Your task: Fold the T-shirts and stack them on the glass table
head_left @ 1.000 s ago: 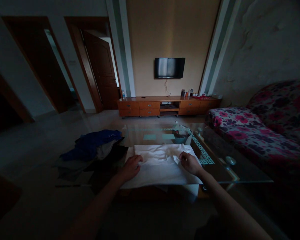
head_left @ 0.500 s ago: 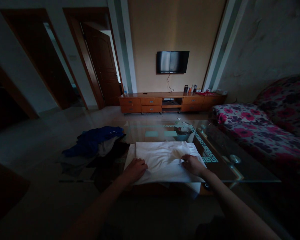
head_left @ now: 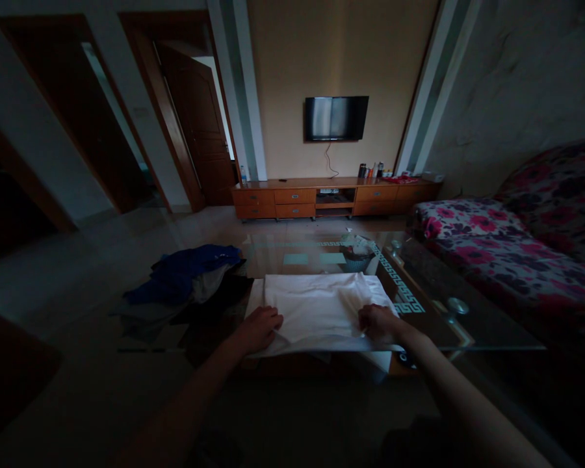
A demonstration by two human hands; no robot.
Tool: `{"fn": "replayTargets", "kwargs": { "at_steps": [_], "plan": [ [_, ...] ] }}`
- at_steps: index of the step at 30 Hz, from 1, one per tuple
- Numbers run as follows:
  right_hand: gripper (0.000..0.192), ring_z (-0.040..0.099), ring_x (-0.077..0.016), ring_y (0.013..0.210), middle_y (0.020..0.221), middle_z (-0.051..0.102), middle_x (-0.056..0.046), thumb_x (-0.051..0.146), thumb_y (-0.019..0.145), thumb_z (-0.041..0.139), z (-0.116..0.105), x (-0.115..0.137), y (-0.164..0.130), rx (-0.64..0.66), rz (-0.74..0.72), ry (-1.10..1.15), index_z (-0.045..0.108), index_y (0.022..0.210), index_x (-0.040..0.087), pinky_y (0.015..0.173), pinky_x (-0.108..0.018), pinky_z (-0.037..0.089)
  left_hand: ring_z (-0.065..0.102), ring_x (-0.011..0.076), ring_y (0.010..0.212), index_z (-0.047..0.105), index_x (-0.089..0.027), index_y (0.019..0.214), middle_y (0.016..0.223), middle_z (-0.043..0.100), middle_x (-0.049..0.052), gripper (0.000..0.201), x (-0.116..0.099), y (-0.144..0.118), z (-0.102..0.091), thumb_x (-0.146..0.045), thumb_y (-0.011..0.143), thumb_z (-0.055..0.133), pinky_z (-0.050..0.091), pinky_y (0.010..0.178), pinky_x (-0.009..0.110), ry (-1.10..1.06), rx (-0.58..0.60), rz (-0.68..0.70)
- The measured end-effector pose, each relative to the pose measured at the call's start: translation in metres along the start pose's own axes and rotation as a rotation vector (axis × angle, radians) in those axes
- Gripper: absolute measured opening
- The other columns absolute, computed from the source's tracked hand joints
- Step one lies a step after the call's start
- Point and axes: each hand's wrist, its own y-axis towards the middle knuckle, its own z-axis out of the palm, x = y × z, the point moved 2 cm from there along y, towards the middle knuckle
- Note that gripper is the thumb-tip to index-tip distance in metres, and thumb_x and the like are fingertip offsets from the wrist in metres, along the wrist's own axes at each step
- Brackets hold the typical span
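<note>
A white garment (head_left: 316, 302), folded into a wide rectangle, lies on the glass table near its front edge. I cannot tell what kind of garment it is. At its left side my left hand (head_left: 262, 326) has its fingers curled onto the fabric edge. My right hand (head_left: 381, 323) pinches the cloth at the right side, fingers bent down over it. The front edge of the fabric reaches the table's rim. Between the two hands the upper layer lies fairly smooth, with a few soft creases. Both thumbs are mostly hidden.
A heap of clothes, blue, grey and black (head_left: 190, 276), lies at the left end of the glass table (head_left: 487, 328). A basket (head_left: 357, 261) shows beyond the garment. A flowered sofa (head_left: 507, 240) stands at right; a TV cabinet (head_left: 297, 198) runs along the far wall.
The right hand has moved slightly right and toward me, drawing the cloth with it. The left hand has shifted a little left. Wrinkles in the upper layer have flattened out.
</note>
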Motion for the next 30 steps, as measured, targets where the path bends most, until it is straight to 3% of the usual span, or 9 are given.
{"fn": "replayTargets", "kwargs": {
  "at_steps": [6, 11, 13, 16, 19, 21, 23, 26, 30],
  "plan": [
    [0.029, 0.066, -0.0178, 0.087, 0.092, 0.075, -0.004, 0.011, 0.068, 0.062, 0.0, 0.001, -0.002, 0.041, 0.047, 0.059, 0.076, 0.092, 0.018, 0.071, -0.023, 0.041, 0.06, 0.0226, 0.101, 0.057, -0.021, 0.084, 0.099, 0.065, 0.005, 0.02, 0.003, 0.0, 0.001, -0.005, 0.072, 0.059, 0.044, 0.09, 0.035, 0.047, 0.056, -0.017],
    [0.024, 0.066, -0.0173, 0.079, 0.087, 0.075, -0.006, 0.01, 0.066, 0.063, 0.002, 0.004, -0.004, 0.098, 0.0, 0.103, 0.076, 0.085, 0.015, 0.063, -0.022, 0.04, 0.062, 0.0235, 0.096, 0.059, -0.021, 0.081, 0.093, 0.065, 0.004, 0.021, 0.003, -0.001, 0.005, -0.008, 0.064, 0.064, 0.046, 0.085, 0.035, 0.05, 0.119, -0.007],
    [0.015, 0.066, -0.0178, 0.076, 0.082, 0.074, -0.007, 0.018, 0.076, 0.062, 0.001, 0.004, -0.002, 0.125, 0.023, 0.126, 0.076, 0.079, 0.015, 0.063, -0.023, 0.04, 0.062, 0.0236, 0.093, 0.06, -0.02, 0.075, 0.089, 0.065, 0.005, 0.016, 0.003, 0.001, 0.005, -0.01, 0.064, 0.065, 0.047, 0.084, 0.036, 0.043, 0.116, -0.02],
    [0.042, 0.066, -0.0196, 0.075, 0.079, 0.073, -0.011, 0.038, 0.097, 0.044, -0.005, 0.002, 0.008, -0.016, 0.085, 0.101, 0.074, 0.079, 0.015, 0.068, -0.027, 0.044, 0.061, 0.0235, 0.096, 0.063, -0.02, 0.075, 0.091, 0.065, 0.007, 0.008, 0.004, 0.014, 0.003, -0.015, 0.079, 0.058, 0.047, 0.089, 0.037, 0.041, -0.028, -0.068],
    [0.048, 0.066, -0.0234, 0.101, 0.11, 0.073, -0.016, 0.041, 0.102, 0.034, -0.003, -0.001, 0.022, -0.308, 0.108, -0.041, 0.074, 0.105, 0.014, 0.09, -0.03, 0.046, 0.058, 0.0226, 0.114, 0.069, -0.019, 0.102, 0.114, 0.066, 0.01, 0.028, 0.007, 0.032, 0.006, -0.016, 0.094, 0.043, 0.045, 0.102, 0.037, 0.003, -0.214, -0.118],
    [0.05, 0.055, -0.0262, 0.128, 0.142, 0.058, -0.018, 0.041, 0.101, 0.037, 0.009, -0.006, 0.028, -0.389, 0.125, -0.127, 0.063, 0.135, 0.014, 0.106, -0.034, 0.041, 0.049, 0.0229, 0.133, 0.062, -0.018, 0.127, 0.139, 0.058, 0.012, 0.037, 0.012, 0.042, 0.015, -0.022, 0.098, 0.041, 0.039, 0.112, 0.037, -0.009, -0.251, -0.158],
    [0.063, 0.034, -0.0294, 0.148, 0.163, 0.035, -0.014, 0.05, 0.101, 0.037, 0.026, -0.014, 0.03, -0.353, 0.163, -0.204, 0.043, 0.155, 0.019, 0.117, -0.043, 0.031, 0.033, 0.0253, 0.148, 0.049, -0.017, 0.146, 0.159, 0.041, 0.013, 0.051, 0.018, 0.044, 0.026, -0.034, 0.098, 0.046, 0.029, 0.12, 0.041, 0.006, -0.211, -0.211],
    [0.071, 0.014, -0.0317, 0.156, 0.171, 0.016, -0.005, 0.066, 0.1, 0.025, 0.045, -0.026, 0.028, -0.262, 0.212, -0.276, 0.024, 0.163, 0.032, 0.121, -0.059, 0.016, 0.023, 0.0293, 0.153, 0.036, -0.022, 0.156, 0.167, 0.028, 0.011, 0.07, 0.029, 0.039, 0.04, -0.054, 0.095, 0.05, 0.016, 0.124, 0.051, 0.02, -0.104, -0.299],
    [0.072, 0.028, -0.0353, 0.15, 0.166, 0.03, -0.01, 0.069, 0.099, 0.024, 0.034, -0.017, 0.036, -0.255, 0.244, -0.317, 0.034, 0.159, 0.03, 0.118, -0.066, 0.012, 0.039, 0.0317, 0.143, 0.052, -0.029, 0.143, 0.156, 0.046, 0.01, 0.055, 0.037, 0.042, 0.038, -0.059, 0.097, 0.045, 0.019, 0.119, 0.059, 0.038, -0.086, -0.355]
  ]
}}
